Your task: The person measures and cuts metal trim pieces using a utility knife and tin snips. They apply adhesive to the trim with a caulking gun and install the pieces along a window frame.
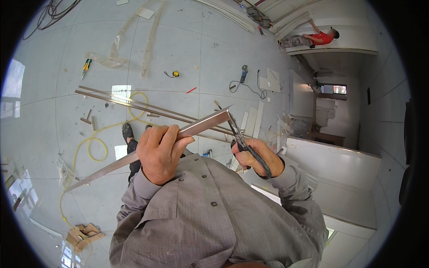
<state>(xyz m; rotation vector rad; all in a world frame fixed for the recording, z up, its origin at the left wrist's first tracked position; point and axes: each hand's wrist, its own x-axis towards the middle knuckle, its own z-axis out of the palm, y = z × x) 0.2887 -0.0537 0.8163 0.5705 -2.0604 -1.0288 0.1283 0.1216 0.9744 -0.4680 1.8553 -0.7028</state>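
Observation:
Wrapped round a long bronze metal trim strip (203,124) is my left hand (159,151), in front of my chest. One end of the strip points right, and the other slants down to the lower left. My right hand (258,157) grips a pair of snips (243,145) with dark handles. Their worn blades meet the strip's right end; whether they bite into the metal I cannot tell. More bronze strips (134,103) lie on the floor beyond my hands, near my shoe (128,131).
A yellow hose (92,139) winds across the floor at left. Farther off lie yellow-handled snips (86,67), a tape measure (175,73), a red stick (191,90) and a corded angle grinder (244,73). White panels (333,152) stand at right. A person in red (319,38) works at the far right.

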